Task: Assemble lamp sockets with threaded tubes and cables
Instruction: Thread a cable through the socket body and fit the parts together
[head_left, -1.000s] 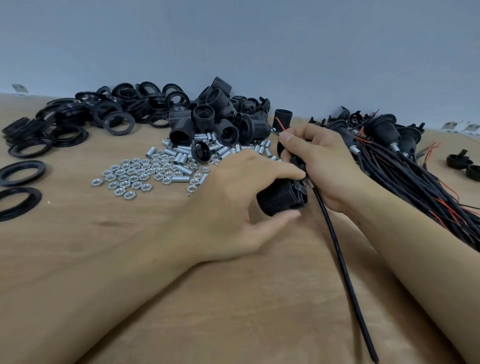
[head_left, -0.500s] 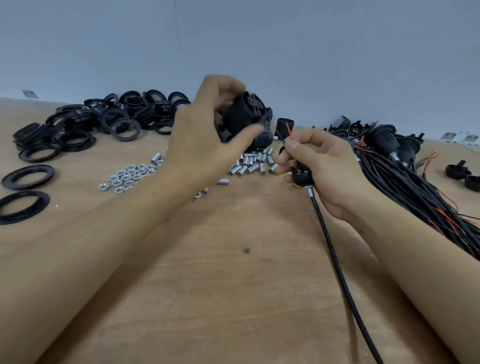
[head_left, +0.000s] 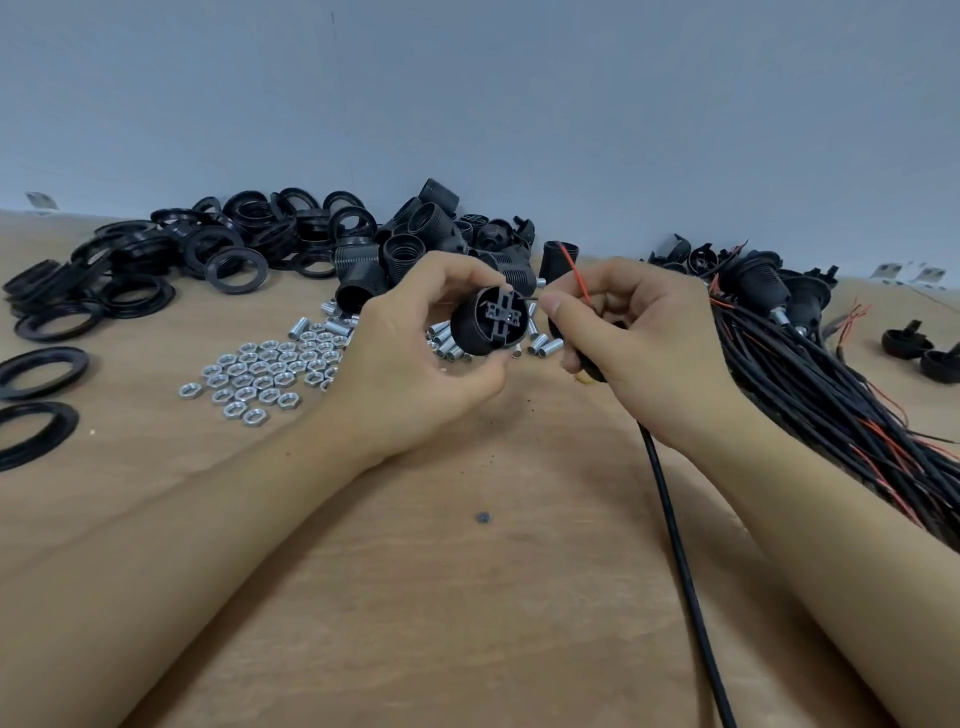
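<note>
Both hands meet above the wooden table (head_left: 467, 597): the left hand (head_left: 415, 358) curls round a black lamp socket (head_left: 491, 323) (its cross-shaped inner end faces the camera), and the right hand (head_left: 639, 343) at 3 o'clock of it pinches a black cable (head_left: 675, 545) with a red wire (head_left: 576, 270). Sockets (head_left: 415, 244) heap at 12 o'clock; threaded tubes (head_left: 447, 338) and nuts (head_left: 260, 369) lie towards 9.

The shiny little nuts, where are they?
In the head view, the nuts lie in a heap on the table, left of the left hand, just in front of the black rings.
</note>
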